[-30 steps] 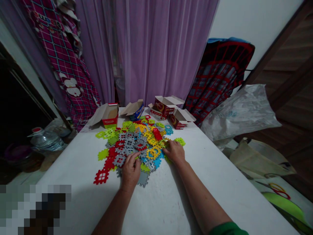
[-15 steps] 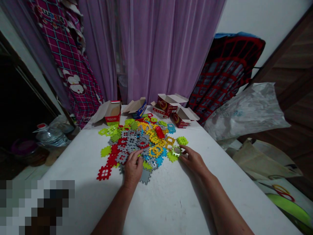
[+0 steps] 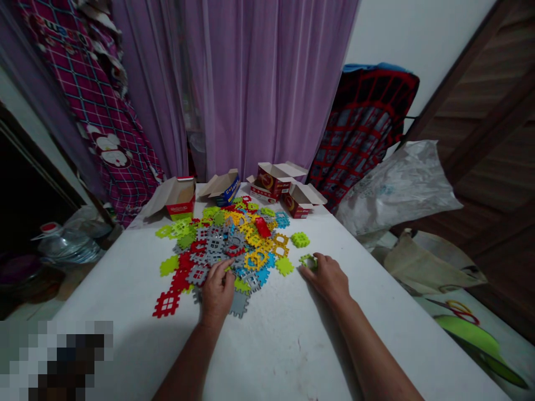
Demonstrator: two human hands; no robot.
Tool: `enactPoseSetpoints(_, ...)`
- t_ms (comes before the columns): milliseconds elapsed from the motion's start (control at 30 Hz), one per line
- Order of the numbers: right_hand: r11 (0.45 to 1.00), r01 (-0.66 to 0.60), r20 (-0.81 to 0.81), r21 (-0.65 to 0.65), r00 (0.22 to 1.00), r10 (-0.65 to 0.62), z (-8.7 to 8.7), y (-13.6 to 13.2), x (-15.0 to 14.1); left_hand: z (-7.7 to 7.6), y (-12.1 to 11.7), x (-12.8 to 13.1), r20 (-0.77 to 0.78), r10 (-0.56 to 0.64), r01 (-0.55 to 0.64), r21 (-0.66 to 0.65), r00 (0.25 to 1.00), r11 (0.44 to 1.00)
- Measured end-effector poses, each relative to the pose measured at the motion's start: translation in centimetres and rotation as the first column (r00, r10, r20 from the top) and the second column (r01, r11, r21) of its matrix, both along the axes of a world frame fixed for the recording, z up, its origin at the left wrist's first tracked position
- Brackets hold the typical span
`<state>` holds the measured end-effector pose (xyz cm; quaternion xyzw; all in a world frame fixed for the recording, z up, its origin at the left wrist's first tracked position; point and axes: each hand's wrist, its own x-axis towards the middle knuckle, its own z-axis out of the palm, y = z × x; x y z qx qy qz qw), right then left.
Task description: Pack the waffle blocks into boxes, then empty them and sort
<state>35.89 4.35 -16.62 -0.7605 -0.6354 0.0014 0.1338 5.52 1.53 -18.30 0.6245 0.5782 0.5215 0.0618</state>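
Note:
On the white table (image 3: 276,345) lies a heap of plastic interlocking tiles in grey, red, yellow, blue and green. My right hand (image 3: 330,277), right of the heap, has its thumb and fingers closed on a green window-frame tile (image 3: 308,260). A solid yellow-green tile (image 3: 285,265) lies to its left, and a bunch of green tiles (image 3: 300,239) sits just beyond. My left hand (image 3: 218,292) rests at the heap's near edge, fingers curled. A sliver of a yellow-green tile (image 3: 228,269) shows between its thumb and forefinger; most of it is hidden. Grey tiles (image 3: 215,240) lie beyond that hand.
Along the table's back edge stand opened cardboard boxes: a red-and-green box (image 3: 182,206), a blue box (image 3: 228,194) and several dark red boxes (image 3: 297,206). A red tile-like piece (image 3: 263,227) tops the heap. Purple curtains (image 3: 259,83) hang behind; a plastic bag (image 3: 397,184) is at right.
My right hand has drawn the green window-frame tile rightward, away from the solid yellow-green tile and the heap. My left hand has stayed at the heap. The view has turned slightly right.

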Motion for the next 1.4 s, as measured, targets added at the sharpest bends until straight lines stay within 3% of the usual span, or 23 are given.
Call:
enactPoseSetpoints(133,0.998,-0.061,-0.011,0.03,0.998,0.061,-0.7,0.5,0.4,0.0,0.0,0.0,-0.001,-0.001,0.001,0.005,1.0,1.0)
enactPoseSetpoints(333,0.988,-0.149,-0.102,0.038,0.983,0.152,0.1,4.0,6.1,-0.3,0.1,0.0,0.009,0.012,-0.013,0.003,1.0,1.0)
enactPoseSetpoints(467,0.981,-0.193,-0.127,0.025,0.973,0.194,0.4,5.0,7.5,-0.2,0.1,0.0,0.013,-0.008,0.008,0.006,1.0,1.0)
enactPoseSetpoints(533,0.986,-0.156,-0.118,0.052,0.98,0.161,0.2,4.4,7.1,-0.1,0.0,0.0,0.009,-0.014,0.014,0.01,1.0,1.0)
enactPoseSetpoints(733,0.984,0.172,0.01,0.048,0.985,-0.173,-0.1,2.3,3.8,0.0,-0.1,-0.1,0.0,-0.015,0.015,-0.018,1.0,1.0)
enactPoseSetpoints(1133,0.962,0.26,-0.169,0.081,0.955,-0.244,-0.3,6.3,4.8,-0.1,-0.1,-0.1,0.016,-0.002,0.003,-0.062,1.0,0.998)
enactPoseSetpoints(1400,0.963,0.25,-0.172,0.103,0.958,-0.23,-0.9,6.7,5.1,-0.4,0.0,-0.1,0.022,0.001,0.0,-0.026,1.0,1.0)
